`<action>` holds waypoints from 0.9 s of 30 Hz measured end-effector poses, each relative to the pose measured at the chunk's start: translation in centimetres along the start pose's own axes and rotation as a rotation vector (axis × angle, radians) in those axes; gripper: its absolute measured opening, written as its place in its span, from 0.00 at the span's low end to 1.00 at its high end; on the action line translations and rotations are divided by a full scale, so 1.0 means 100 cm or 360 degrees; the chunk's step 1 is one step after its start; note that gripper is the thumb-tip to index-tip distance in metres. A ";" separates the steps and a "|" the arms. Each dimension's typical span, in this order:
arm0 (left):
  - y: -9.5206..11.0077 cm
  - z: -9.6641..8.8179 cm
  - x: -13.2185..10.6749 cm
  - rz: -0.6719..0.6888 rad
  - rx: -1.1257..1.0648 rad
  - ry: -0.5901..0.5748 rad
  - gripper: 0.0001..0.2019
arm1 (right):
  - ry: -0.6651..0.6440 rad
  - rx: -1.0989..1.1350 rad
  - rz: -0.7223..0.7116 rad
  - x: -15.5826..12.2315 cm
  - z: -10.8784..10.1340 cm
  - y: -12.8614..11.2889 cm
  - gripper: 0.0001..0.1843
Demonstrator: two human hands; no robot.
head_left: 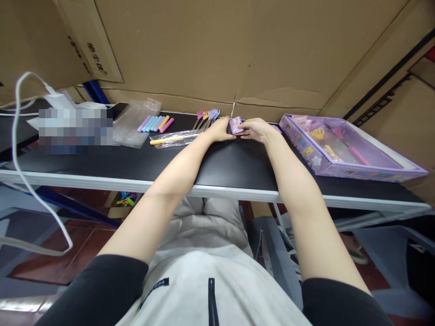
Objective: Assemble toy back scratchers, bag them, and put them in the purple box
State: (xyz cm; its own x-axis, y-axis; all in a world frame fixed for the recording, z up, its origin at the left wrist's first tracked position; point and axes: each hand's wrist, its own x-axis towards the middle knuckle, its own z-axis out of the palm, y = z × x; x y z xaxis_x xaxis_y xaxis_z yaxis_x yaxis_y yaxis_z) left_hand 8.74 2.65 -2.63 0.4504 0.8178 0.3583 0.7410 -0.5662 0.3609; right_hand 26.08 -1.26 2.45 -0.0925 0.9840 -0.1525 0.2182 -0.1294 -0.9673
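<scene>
1. Presently, the right hand [257, 129] seems to pinch the right edge of a small purple card [234, 122] with its fingers; whether the left hand [219, 129] also grips it, I cannot tell.
2. The card is between both hands, close to each; its long axis is not clear.
3. Beyond the left hand, to the card's left, lie colourful claw-shaped heads [205, 115].
4. Farther left is a wrapped yellow handle [166, 141]; well apart, rightward, a purple box [303, 148].

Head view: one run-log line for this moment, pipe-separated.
left hand: at purple printed piece, grip unclear | right hand: touching same piece | left side: coloured handles, clear bags | right side: purple display box
</scene>
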 end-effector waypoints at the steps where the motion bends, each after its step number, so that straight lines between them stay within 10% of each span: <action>1: -0.001 0.001 0.001 0.0020 0.0000 -0.0001 0.31 | 0.0001 -0.0004 0.0002 0.000 0.000 0.000 0.12; 27: 0.005 -0.002 -0.004 -0.0059 -0.0028 -0.0016 0.33 | 0.0149 -0.0003 -0.0085 0.002 0.016 0.003 0.16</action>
State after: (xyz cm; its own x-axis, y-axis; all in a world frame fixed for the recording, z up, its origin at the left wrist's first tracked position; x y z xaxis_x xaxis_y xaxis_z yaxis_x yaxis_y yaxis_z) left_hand 8.83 2.08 -2.43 0.4278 0.8391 0.3360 0.7484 -0.5373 0.3889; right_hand 24.58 -1.32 1.85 -0.0129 0.9966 -0.0813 0.2172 -0.0766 -0.9731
